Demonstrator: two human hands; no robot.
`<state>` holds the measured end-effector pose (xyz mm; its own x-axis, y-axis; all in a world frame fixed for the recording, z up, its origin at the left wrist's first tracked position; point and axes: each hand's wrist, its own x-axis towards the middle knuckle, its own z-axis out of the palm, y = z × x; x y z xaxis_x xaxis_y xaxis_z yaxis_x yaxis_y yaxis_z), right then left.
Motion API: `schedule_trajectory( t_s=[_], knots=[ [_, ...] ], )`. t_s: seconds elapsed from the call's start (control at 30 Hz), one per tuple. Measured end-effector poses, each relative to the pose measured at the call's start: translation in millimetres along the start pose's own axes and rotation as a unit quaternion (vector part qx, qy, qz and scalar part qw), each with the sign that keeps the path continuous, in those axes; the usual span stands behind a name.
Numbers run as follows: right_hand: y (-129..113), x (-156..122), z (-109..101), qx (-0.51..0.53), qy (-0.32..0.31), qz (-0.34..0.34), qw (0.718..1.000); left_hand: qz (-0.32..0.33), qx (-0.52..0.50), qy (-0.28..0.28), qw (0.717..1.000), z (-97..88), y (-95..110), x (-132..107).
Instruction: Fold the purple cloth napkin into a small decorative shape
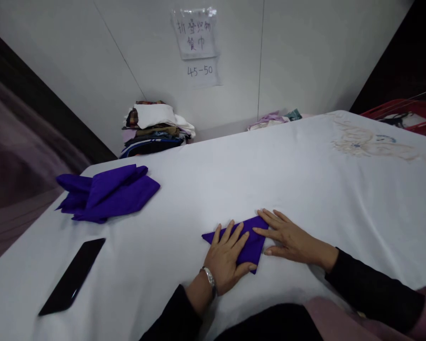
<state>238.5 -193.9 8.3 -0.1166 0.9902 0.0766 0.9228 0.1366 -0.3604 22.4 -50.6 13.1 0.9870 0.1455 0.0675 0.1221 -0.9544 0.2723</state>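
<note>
A purple cloth napkin [250,239], folded into a triangle, lies on the white tablecloth [234,180] near the front edge. My left hand [227,258] rests flat on its left part with fingers spread, a metal watch at the wrist. Flat on the napkin's right edge lies my right hand [287,237], fingers stretched out and pointing left. Both hands press the cloth down; neither grips it.
A pile of folded purple napkins [106,192] sits at the left. A black phone [73,277] lies near the front left edge. Stacked mixed fabrics [156,125] stand at the back by the wall, more cloth [273,118] to their right. A red basket [408,113] is far right.
</note>
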Motion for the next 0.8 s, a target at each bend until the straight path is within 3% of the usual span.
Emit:
schedule_trajectory(
  t_s=[0.3, 0.53, 0.6, 0.7, 0.8],
  knots=[
    [1, -1, 2, -0.004, 0.004, 0.004, 1.0, -0.122, 0.054, 0.045, 0.99, 3.3, -20, -30],
    [-1, 0, -4, 0.008, -0.032, 0.013, 0.999, -0.257, 0.061, 0.06, 0.963, 1.8, -39, -54],
    [0, 0, -4, 0.009, -0.037, 0.015, 0.999, -0.293, 0.067, 0.089, 0.95, -2.6, -38, -54],
    [1, 1, -2, 0.014, -0.039, 0.019, 0.999, -0.237, 0.089, 0.127, 0.959, -8.8, -23, -48],
    [1, 1, -1, 0.022, -0.036, 0.027, 0.999, -0.105, 0.088, 0.091, 0.986, -11.4, -3, -36]
  ],
)
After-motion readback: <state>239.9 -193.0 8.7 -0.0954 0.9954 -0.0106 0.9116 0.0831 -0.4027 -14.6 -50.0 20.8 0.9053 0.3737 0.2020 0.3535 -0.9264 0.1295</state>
